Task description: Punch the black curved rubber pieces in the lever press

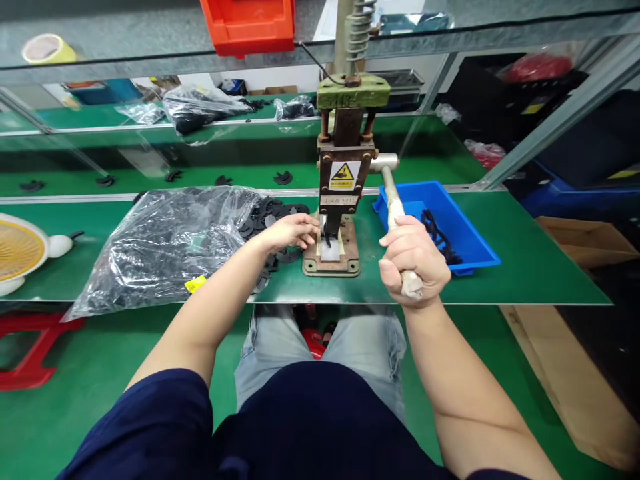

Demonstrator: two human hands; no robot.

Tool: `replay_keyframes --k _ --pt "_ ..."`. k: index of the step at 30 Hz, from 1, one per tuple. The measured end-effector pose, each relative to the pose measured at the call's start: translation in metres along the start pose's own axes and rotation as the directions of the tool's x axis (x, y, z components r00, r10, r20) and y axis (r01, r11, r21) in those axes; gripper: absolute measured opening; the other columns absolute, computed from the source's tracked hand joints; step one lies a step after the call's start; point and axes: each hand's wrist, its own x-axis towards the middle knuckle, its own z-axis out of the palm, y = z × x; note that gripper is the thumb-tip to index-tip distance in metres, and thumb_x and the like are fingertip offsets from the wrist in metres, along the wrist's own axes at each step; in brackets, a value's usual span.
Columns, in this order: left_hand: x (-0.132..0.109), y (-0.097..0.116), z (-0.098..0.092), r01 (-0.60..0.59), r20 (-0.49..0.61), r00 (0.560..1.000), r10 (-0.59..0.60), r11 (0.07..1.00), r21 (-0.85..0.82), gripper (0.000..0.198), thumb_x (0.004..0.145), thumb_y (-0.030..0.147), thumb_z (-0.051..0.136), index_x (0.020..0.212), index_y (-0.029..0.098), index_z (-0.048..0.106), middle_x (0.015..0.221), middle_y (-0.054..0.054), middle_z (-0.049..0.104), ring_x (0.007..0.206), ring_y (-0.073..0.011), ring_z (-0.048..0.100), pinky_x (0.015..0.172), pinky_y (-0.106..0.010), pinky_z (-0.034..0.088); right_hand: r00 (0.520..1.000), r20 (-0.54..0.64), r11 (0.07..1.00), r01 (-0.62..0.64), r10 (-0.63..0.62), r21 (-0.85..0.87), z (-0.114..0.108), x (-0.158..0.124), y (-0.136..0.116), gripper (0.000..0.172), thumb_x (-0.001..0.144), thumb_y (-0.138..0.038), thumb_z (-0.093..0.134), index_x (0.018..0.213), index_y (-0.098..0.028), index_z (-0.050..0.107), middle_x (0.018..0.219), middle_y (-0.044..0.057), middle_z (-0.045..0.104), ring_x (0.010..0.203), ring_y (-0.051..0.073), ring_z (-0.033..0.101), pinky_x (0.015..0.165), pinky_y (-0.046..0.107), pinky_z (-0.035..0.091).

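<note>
A hand-operated press (345,153) with a yellow warning label stands on the green bench. My right hand (417,260) is wrapped round its lever handle (393,200), which is covered in pale wrapping and slants down toward me. Under the press head, a small curved black piece (327,237) is at the pale metal plate (330,251) on the base. My left hand (294,231) is just left of that piece, fingers loosely extended and slightly apart, with nothing visible in them. Loose black curved pieces (260,217) lie beneath and beside my left hand, spilling from a clear plastic bag (175,240).
Right of the press is a blue tray (470,243) with black pieces inside. A round yellow-and-white fan (20,250) lies at the far left. Several black pieces (283,178) sit in a row behind the bench rail. An orange bin (250,30) is on the shelf above.
</note>
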Motion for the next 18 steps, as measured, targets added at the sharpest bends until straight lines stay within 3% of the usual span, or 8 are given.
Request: replay_keyframes --k 2,4,6,8,10,14,18 --pt "-0.014 -0.003 -0.028 -0.061 -0.134 0.987 0.092 0.973 0.221 0.028 0.092 0.040 0.076 0.108 0.017 0.072 0.103 -0.007 0.077 0.077 -0.0139 0.069 0.070 -0.027 0.055 1.000 -0.002 1.000 -0.001 0.001 0.002 0.001 -0.001 0.001 0.028 0.080 -0.019 0.076 0.067 -0.024 0.053 0.067 -0.006 0.064 0.079 0.017 0.073 0.108 0.056 0.059" --pt "-0.027 -0.010 -0.051 -0.055 -0.175 0.968 0.181 0.831 0.554 0.023 0.092 0.040 0.074 0.101 0.019 0.075 0.098 -0.005 0.075 0.084 -0.0176 0.068 0.080 -0.031 0.056 1.000 -0.016 1.000 -0.004 0.004 -0.003 0.002 -0.002 0.002 0.029 0.081 -0.020 0.076 0.066 -0.024 0.052 0.066 -0.007 0.063 0.078 0.017 0.073 0.108 0.055 0.060" --pt "-0.037 -0.021 -0.062 -0.071 -0.084 0.969 0.234 0.583 0.809 0.021 0.091 0.039 0.076 0.101 0.021 0.078 0.102 -0.007 0.073 0.099 -0.0236 0.068 0.094 -0.037 0.055 1.000 -0.029 1.000 -0.007 0.006 -0.012 0.003 -0.003 0.003 0.030 0.083 -0.023 0.076 0.066 -0.025 0.051 0.064 -0.007 0.063 0.077 0.016 0.073 0.107 0.054 0.061" --pt "-0.044 -0.033 -0.061 -0.114 0.027 0.972 0.235 0.361 0.926 0.028 0.089 0.041 0.078 0.110 0.022 0.081 0.112 -0.010 0.070 0.113 -0.0291 0.066 0.104 -0.041 0.052 0.999 -0.038 1.000 -0.005 0.004 -0.013 0.004 -0.003 0.003 0.030 0.084 -0.024 0.075 0.065 -0.025 0.051 0.063 -0.007 0.062 0.076 0.016 0.073 0.106 0.054 0.061" --pt "-0.046 -0.042 -0.054 -0.138 0.088 0.973 0.212 0.232 0.963 0.039 0.088 0.044 0.080 0.120 0.023 0.080 0.122 -0.013 0.067 0.121 -0.0326 0.063 0.108 -0.044 0.050 0.999 -0.041 1.000 -0.002 0.002 -0.012 0.004 -0.003 0.003 0.031 0.084 -0.024 0.075 0.065 -0.025 0.051 0.063 -0.007 0.062 0.076 0.016 0.073 0.107 0.054 0.061" --pt "-0.044 -0.046 -0.041 -0.162 0.137 0.976 0.171 0.144 0.976 0.039 0.086 0.044 0.082 0.119 0.022 0.079 0.128 -0.015 0.063 0.121 -0.0344 0.060 0.104 -0.044 0.049 1.000 -0.019 1.000 -0.002 0.002 -0.024 0.002 -0.001 0.002 0.030 0.083 -0.023 0.075 0.065 -0.025 0.051 0.065 -0.007 0.063 0.077 0.016 0.073 0.107 0.056 0.060" --pt "-0.045 -0.043 -0.037 -0.229 0.203 0.965 0.168 0.148 0.962 0.024 0.085 0.040 0.083 0.099 0.022 0.073 0.113 -0.013 0.067 0.110 -0.0326 0.061 0.094 -0.042 0.048 1.000 -0.001 1.000 -0.003 0.003 -0.029 0.001 -0.001 0.001 0.030 0.083 -0.023 0.075 0.066 -0.025 0.051 0.065 -0.007 0.062 0.078 0.016 0.073 0.108 0.056 0.060"
